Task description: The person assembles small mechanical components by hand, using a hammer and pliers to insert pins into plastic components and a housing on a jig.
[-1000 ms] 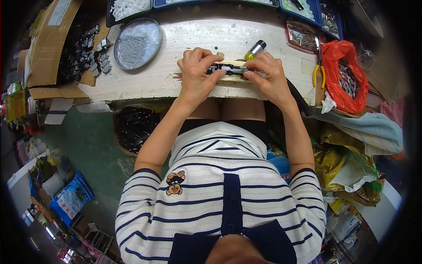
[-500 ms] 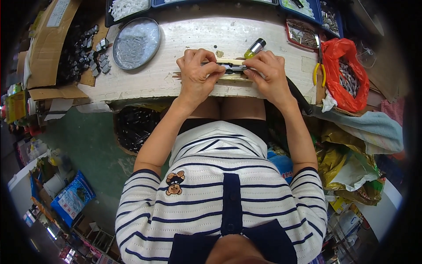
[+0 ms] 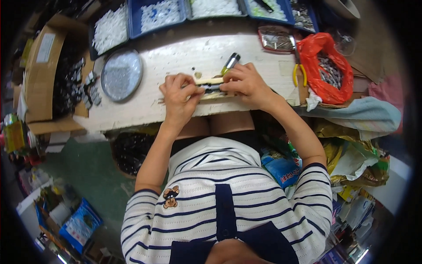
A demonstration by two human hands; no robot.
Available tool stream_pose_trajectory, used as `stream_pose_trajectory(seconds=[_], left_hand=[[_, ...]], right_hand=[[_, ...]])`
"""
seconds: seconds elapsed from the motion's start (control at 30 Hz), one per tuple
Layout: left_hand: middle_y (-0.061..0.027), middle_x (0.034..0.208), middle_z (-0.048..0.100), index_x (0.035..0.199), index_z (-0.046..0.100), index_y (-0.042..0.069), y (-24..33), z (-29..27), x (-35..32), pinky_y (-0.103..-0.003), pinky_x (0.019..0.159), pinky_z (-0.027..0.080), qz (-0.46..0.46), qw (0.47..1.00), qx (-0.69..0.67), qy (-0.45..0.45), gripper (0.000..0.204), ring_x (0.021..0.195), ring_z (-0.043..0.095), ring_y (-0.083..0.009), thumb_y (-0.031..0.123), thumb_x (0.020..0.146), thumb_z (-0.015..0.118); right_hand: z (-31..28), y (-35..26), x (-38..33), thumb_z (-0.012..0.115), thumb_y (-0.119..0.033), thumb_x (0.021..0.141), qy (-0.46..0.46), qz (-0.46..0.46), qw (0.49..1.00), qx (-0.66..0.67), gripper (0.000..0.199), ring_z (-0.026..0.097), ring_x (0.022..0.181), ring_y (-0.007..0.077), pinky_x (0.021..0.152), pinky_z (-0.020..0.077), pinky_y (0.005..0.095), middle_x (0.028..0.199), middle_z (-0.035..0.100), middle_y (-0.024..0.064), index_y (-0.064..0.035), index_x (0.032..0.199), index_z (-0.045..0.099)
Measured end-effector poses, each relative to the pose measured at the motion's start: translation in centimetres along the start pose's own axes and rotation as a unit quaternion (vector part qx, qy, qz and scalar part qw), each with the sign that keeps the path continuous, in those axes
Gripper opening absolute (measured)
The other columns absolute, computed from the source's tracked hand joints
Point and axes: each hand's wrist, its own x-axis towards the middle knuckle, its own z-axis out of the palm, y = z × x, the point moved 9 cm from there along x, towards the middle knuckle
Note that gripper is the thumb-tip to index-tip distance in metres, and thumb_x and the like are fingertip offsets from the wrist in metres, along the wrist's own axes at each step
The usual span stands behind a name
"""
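My left hand is closed, its thumb and fingertips pinching the left end of a slim dark-and-silver part. At the other end, the bent fingers of my right hand close on the same part. It lies level near the table's front edge, between pale wooden strips that look like a holder. Fingers hide both its ends, and its exact kind is too small to make out. Just beyond my right hand lies a small cylinder with a dark cap and a yellow-green body.
A round metal dish and a cardboard box with dark metal parts stand left. Trays of small white pieces line the back. To the right are yellow-handled pliers, a red bag of parts and a red-rimmed box.
The whole view has shifted, bringing more of the back trays in. My right hand has turned further over the part, its forearm slanting out more. Both hands keep their pinch.
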Motion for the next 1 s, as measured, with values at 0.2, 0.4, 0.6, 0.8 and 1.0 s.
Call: stream_pose_trajectory(seconds=[0.2, 0.4, 0.6, 0.8, 1.0], left_hand=[[0.0013, 0.081, 0.053, 0.07, 0.065, 0.014, 0.0, -0.2, -0.5, -0.034, 0.077, 0.026, -0.017, 1.0, -0.011, -0.001, 0.011, 0.086, 0.043, -0.0193, 0.008, 0.062, 0.07], [0.0007, 0.082, 0.053, 0.071, 0.066, 0.011, 0.3, -0.1, -0.3, -0.032, 0.078, 0.027, -0.014, 1.0, -0.005, -0.003, 0.012, 0.085, 0.043, -0.0173, 0.006, 0.062, 0.071], [0.0003, 0.084, 0.054, 0.071, 0.064, 0.013, 0.5, 0.3, 0.2, -0.036, 0.078, 0.026, 0.003, 1.0, -0.008, -0.005, 0.011, 0.089, 0.045, -0.0198, 0.009, 0.062, 0.069], [-0.0045, 0.093, 0.058, 0.091, 0.064, 0.007, 0.6, -3.0, 0.5, -0.03, 0.079, 0.033, -0.018, 0.994, -0.086, 0.063, 0.026, 0.087, 0.05, -0.0193, 0.011, 0.067, 0.072], [-0.0046, 0.09, 0.061, 0.098, 0.063, 0.007, 2.6, -2.5, 0.9, -0.03, 0.077, 0.032, 0.051, 0.995, -0.086, 0.023, 0.032, 0.085, 0.053, -0.0181, 0.014, 0.068, 0.07]], right_hand=[[-7.4, 8.7, 3.9, 0.062, -0.003, 0.07, 0.218, 0.081, 0.97, -0.07, 0.019, 0.057, 0.081, 0.0261, 0.07, 0.0428, 0.0408, 0.088, 0.061, 0.0086, -0.0087, 0.088, 0.063], [-13.2, 22.3, 6.9, 0.059, -0.018, 0.073, 0.176, 0.332, 0.861, -0.344, 0.021, 0.058, 0.09, 0.0303, 0.073, 0.0436, 0.0469, 0.09, 0.063, 0.0143, -0.0088, 0.09, 0.063], [-15.2, 25.9, 4.9, 0.064, -0.021, 0.07, 0.179, 0.346, 0.89, -0.235, 0.031, 0.062, 0.086, 0.0248, 0.068, 0.0473, 0.0315, 0.093, 0.064, 0.0141, -0.0072, 0.098, 0.062], [-9.0, 8.2, 3.0, 0.064, -0.01, 0.073, 0.184, 0.226, 0.902, 0.318, 0.027, 0.059, 0.087, 0.0163, 0.079, 0.0458, 0.0288, 0.091, 0.061, 0.0055, -0.0053, 0.1, 0.06], [0.0, 0.3, 1.9, 0.069, -0.006, 0.07, 0.143, 0.194, 0.807, 0.539, 0.03, 0.054, 0.079, 0.0081, 0.068, 0.0442, 0.0207, 0.088, 0.059, 0.0024, -0.0039, 0.099, 0.058]])
